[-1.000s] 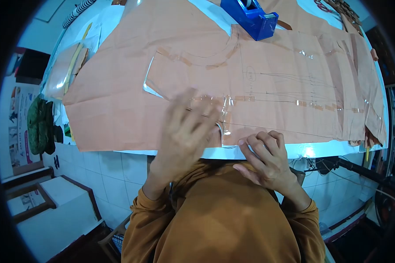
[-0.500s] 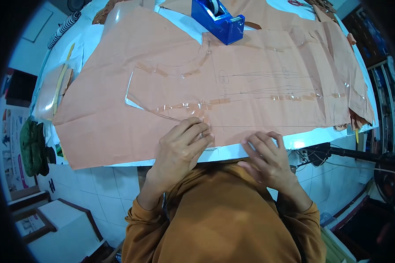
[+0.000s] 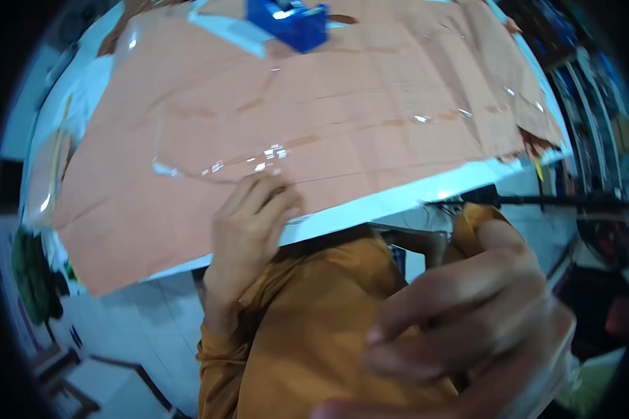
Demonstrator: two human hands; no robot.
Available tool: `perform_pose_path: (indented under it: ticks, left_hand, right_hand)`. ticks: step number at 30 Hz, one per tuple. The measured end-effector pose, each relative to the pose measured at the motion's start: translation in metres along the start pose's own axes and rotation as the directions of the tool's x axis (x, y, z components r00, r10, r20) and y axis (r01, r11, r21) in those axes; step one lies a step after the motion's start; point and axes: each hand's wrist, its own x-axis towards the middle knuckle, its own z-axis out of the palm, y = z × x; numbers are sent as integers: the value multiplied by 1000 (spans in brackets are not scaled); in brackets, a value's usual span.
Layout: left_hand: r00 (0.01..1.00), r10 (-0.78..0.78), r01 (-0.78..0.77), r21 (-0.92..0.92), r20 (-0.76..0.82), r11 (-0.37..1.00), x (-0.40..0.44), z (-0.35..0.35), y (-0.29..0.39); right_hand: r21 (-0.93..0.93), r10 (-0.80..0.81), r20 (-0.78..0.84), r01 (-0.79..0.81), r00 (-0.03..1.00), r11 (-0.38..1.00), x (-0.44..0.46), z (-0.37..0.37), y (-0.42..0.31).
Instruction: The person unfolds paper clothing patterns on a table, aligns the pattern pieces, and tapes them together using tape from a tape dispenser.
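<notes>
A large sheet of brown pattern paper (image 3: 140,202) lies on the table, with pencil lines and strips of clear tape (image 3: 275,151) across it. My left hand (image 3: 251,216) is at the front edge of the paper, its bent fingers pressed together on the sheet just below the shiny tape. My right hand (image 3: 489,314) is raised close to the camera, off the table and blurred. Its fingers are curled but apart, and I see nothing between them. A blue tape dispenser (image 3: 286,24) stands on the paper at the far side, cut off by the frame's top.
The white table edge (image 3: 370,202) runs along my front. A dark bar (image 3: 559,202) juts out at the right beyond it. A green bundle (image 3: 31,276) hangs at the left corner, and a clear packet (image 3: 45,171) lies at the left side. Shelves (image 3: 601,119) stand at the right.
My right hand has left the table's front edge and come up toward the camera. My left hand stays on the paper. The view has turned, shifting the table leftward.
</notes>
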Motion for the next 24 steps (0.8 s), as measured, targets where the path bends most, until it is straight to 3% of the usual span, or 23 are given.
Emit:
perform_pose_path:
  ticks: [2,4,6,8,10,12,18,21,24]
  left_hand:
    - [1000,-18,19,-23,16,1000,0,-1,1]
    - [999,-29,31,-51,34,998,1,-2,-1]
    - [997,-46,52,-93,65,994,-2,-5,-3]
    - [999,-43,45,-59,26,997,1,-7,0]
    - [999,-35,35,-37,2,999,0,-8,0]
    - [1000,-23,23,-22,-9,1000,-2,-5,-2]
    - [998,-2,1,-17,-64,1000,-13,1,-5]
    - [996,-44,49,58,-78,997,-25,-12,-8]
    - [970,-237,240,285,-44,928,-35,-26,-8]
  right_hand:
    - [42,110,-78,-107,991,993,-6,-5,-3]
    - [-249,212,-278,-284,937,926,-22,-13,8]
    - [-540,285,-471,-528,835,655,-43,-20,31]
    - [-719,386,-299,-472,873,511,-41,-31,64]
    - [-860,510,-147,-364,847,357,-56,-30,106]
    - [-898,578,-84,-313,812,310,-65,-27,127]
    - [-856,556,-91,-350,826,380,-80,-22,145]
    - [-861,539,-91,-337,838,380,-83,-23,145]
    - [-859,536,-98,-343,839,379,-83,-22,146]
